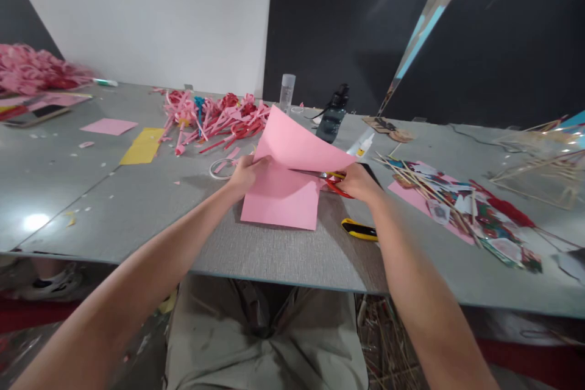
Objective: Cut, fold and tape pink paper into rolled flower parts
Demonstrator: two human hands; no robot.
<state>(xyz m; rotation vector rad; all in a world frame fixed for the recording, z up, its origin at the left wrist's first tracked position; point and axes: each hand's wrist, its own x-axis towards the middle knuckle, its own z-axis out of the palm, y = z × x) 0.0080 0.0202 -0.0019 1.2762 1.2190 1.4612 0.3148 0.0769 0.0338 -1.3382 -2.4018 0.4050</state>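
Pink paper sheet (286,186), thin and matte, folded so that the upper half stands up as a slanted flap over the flat lower half. Held between both hands on the grey textured table (137,207). Left hand (244,173) closed on the left edge at the fold. Right hand (359,183) closed around red-handled scissors (336,183), blades going under the flap. Just below the right hand, a yellow and black cutter (359,230). Right of it, thin wooden sticks (425,186) over colourful paper pieces. Beyond the left hand, a white ring (220,169), then a heap of pink and red strips (214,116). Farther left, a flat yellow rectangle (144,146).
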